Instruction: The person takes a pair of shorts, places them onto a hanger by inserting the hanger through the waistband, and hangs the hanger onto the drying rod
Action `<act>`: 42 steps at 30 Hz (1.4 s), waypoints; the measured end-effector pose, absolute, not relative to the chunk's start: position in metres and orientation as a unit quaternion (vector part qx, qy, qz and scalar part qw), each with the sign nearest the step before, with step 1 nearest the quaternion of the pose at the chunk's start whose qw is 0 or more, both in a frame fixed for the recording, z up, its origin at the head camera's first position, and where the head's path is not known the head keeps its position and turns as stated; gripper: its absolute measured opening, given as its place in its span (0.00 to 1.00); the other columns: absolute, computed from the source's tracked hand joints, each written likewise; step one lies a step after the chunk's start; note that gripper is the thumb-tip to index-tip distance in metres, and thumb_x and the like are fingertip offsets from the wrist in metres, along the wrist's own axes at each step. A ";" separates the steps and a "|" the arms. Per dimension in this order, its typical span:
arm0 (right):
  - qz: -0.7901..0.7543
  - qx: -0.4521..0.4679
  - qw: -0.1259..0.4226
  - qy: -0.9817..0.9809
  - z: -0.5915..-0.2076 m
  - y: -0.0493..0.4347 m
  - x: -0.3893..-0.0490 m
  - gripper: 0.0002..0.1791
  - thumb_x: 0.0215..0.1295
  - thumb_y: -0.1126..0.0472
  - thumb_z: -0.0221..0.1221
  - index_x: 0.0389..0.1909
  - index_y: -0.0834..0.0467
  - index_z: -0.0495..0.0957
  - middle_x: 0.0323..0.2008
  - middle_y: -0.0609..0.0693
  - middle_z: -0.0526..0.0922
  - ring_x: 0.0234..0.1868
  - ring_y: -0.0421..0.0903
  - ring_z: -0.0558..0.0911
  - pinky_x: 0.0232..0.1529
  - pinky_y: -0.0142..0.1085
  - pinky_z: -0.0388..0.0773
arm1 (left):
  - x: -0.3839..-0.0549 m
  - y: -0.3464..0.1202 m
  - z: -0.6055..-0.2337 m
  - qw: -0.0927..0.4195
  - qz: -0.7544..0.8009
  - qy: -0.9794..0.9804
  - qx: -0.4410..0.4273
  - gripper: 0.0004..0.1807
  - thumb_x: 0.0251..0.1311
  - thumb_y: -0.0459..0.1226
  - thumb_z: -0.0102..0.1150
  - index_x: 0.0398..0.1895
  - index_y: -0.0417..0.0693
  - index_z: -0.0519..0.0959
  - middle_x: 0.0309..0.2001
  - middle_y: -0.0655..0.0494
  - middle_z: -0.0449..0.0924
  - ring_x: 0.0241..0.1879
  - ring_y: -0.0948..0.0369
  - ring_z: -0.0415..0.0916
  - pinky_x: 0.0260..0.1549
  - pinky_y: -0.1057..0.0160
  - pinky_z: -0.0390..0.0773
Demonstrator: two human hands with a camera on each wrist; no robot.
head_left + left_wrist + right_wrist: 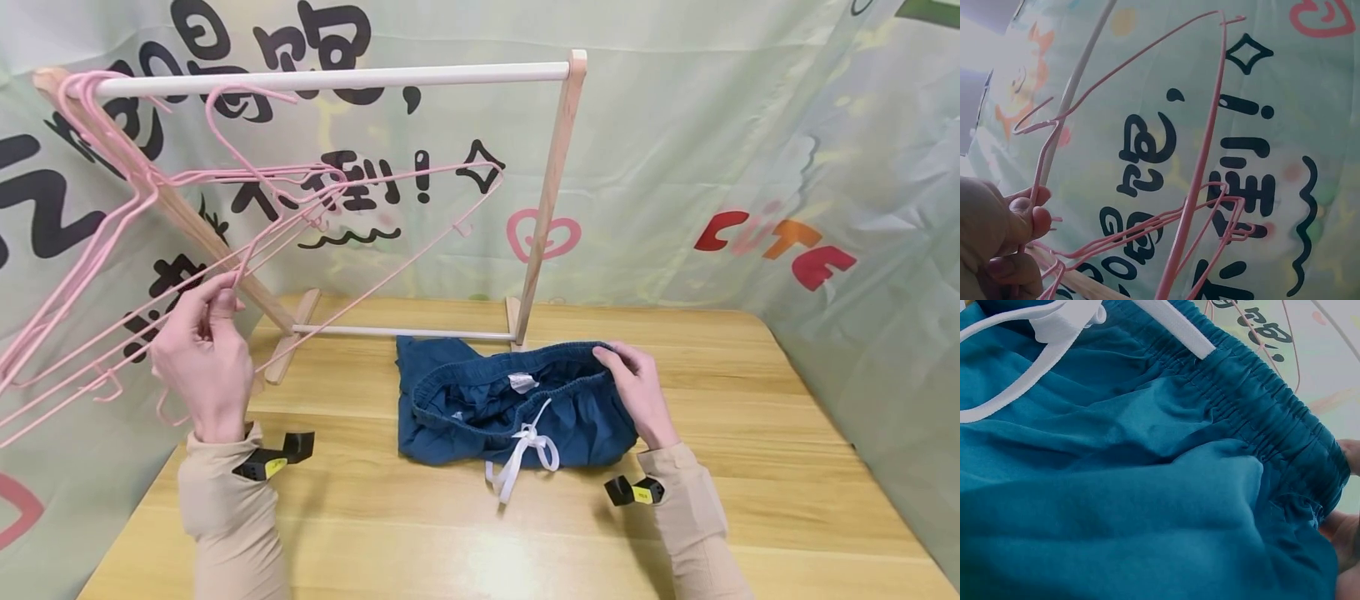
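Observation:
My left hand (206,358) pinches a pink wire hanger (408,175) between thumb and fingers. Its hook overlaps the rack's white top rail in the head view, and its far corner points right. In the left wrist view, the thumb and fingertips (1040,220) close round the thin hanger (1209,119). A pair of dark blue drawstring pants (450,446) lies on the table, waistband open, with a white drawstring (517,458) tied in a bow at the front. The right hand (641,396) grips the right end of the waistband (1272,412), thumb outermost.
A garment rack with a white top rail (420,77) and wooden posts (555,192) stands at the back of the wooden table (720,392). Several more pink hangers (112,225) hang at its left end. A printed curtain (675,133) encloses the back and sides.

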State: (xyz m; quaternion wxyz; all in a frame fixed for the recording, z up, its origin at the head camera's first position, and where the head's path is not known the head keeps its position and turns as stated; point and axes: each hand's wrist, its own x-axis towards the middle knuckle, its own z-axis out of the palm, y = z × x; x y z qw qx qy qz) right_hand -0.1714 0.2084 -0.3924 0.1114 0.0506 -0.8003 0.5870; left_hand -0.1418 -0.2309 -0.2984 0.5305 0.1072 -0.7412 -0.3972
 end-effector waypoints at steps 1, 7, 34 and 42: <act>0.589 0.045 0.113 -0.799 -0.392 0.208 -0.171 0.17 0.75 0.56 0.56 0.39 0.69 0.79 0.27 0.37 0.74 0.32 0.38 0.71 0.38 0.28 0.68 | -0.140 -0.231 -0.301 0.529 -0.401 -0.741 0.105 0.11 0.70 0.42 0.59 0.44 0.52 0.90 0.27 0.93 0.72 0.24 0.82 0.64 0.28 0.77 0.59; 0.605 0.021 0.126 -0.786 -0.394 0.206 -0.172 0.17 0.74 0.57 0.57 0.43 0.71 0.80 0.29 0.35 0.79 0.34 0.36 0.74 0.41 0.26 0.72 | -0.137 -0.233 -0.312 0.525 -0.417 -0.737 0.083 0.12 0.70 0.40 0.60 0.44 0.46 0.89 0.27 0.92 0.73 0.24 0.80 0.64 0.27 0.77 0.61; 0.638 -0.033 0.198 -0.744 -0.395 0.204 -0.175 0.14 0.71 0.61 0.60 0.42 0.70 0.84 0.28 0.30 0.84 0.34 0.33 0.80 0.41 0.24 0.74 | -0.150 -0.233 -0.342 0.495 -0.462 -0.735 -0.046 0.08 0.68 0.28 0.57 0.40 0.32 0.85 0.30 0.84 0.75 0.28 0.81 0.69 0.26 0.80 0.61; 0.677 -0.046 0.216 -0.702 -0.392 0.204 -0.175 0.07 0.67 0.61 0.64 0.32 0.58 0.88 0.26 0.35 0.86 0.33 0.35 0.80 0.40 0.27 0.73 | -0.155 -0.224 -0.345 0.476 -0.468 -0.740 -0.087 0.07 0.67 0.26 0.57 0.40 0.32 0.85 0.31 0.81 0.76 0.29 0.80 0.69 0.27 0.79 0.62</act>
